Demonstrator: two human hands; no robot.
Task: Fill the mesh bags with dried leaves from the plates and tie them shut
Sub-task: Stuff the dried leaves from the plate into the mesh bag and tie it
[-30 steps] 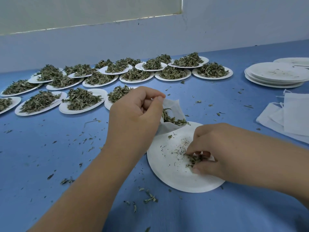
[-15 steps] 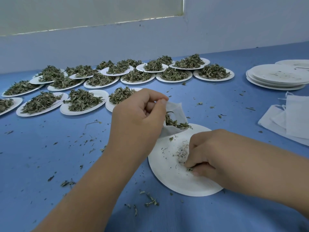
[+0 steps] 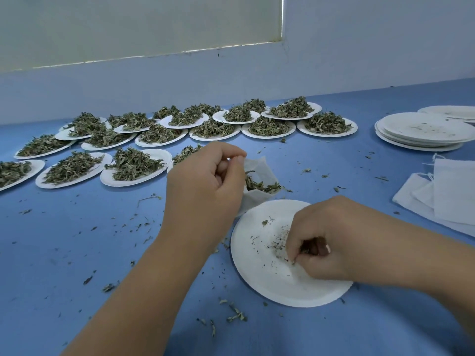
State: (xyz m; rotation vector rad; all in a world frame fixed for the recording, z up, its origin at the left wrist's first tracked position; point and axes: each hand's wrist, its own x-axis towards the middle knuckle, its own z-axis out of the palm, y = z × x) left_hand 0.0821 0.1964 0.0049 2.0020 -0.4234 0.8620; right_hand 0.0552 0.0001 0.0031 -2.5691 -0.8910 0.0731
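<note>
White mesh bag at frame centre, mouth facing right, is pinched by the left hand; the right hand pinches dried leaf crumbs on a round white paper plate

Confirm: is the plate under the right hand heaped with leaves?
No, the paper plate holds only leaf crumbs, and the right hand pinches a few scraps off it.

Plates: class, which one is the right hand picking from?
The nearest plate, under the right hand. It holds only crumbs; the far plates are heaped with leaves, the empties stacked.
</note>
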